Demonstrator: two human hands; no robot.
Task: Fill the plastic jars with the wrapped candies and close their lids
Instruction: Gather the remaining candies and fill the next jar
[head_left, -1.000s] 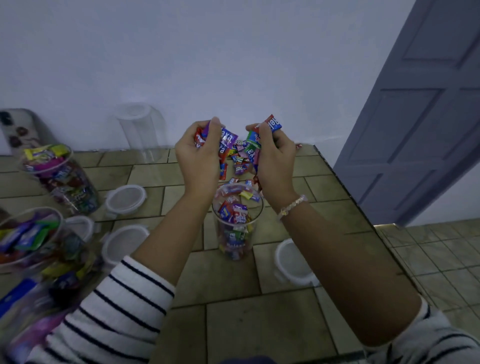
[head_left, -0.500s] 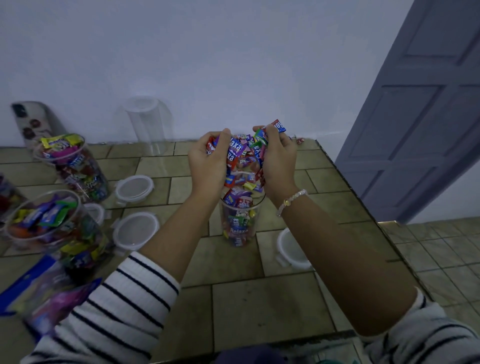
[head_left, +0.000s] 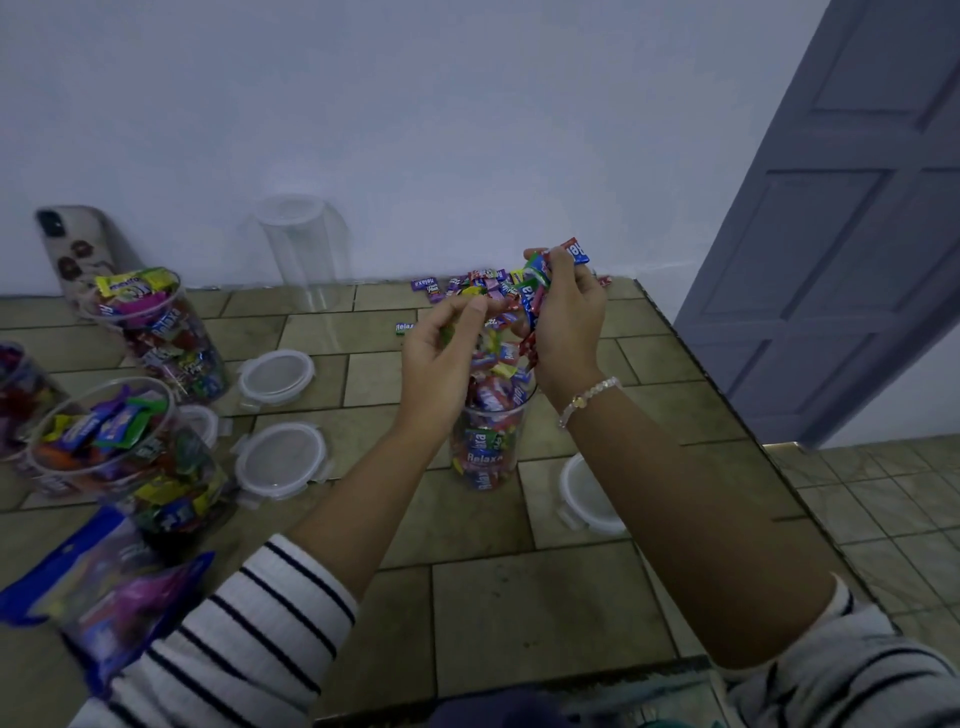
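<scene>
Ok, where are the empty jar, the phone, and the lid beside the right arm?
Empty jar (head_left: 306, 254): head view, its clear wall.
Phone (head_left: 78, 249): head view, its back case.
Lid (head_left: 586, 493): head view, its visible top.

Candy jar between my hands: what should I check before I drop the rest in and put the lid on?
1. Candy jar upright on the tiled table: ok.
2. Right hand gripping wrapped candies above the jar mouth: ok.
3. Left hand empty: cannot tell, its fingers are curled.
4. Room below the rim for the lid: not ok, candies stand above it.
5. Lid lying on the table right of the jar: ok.
</scene>
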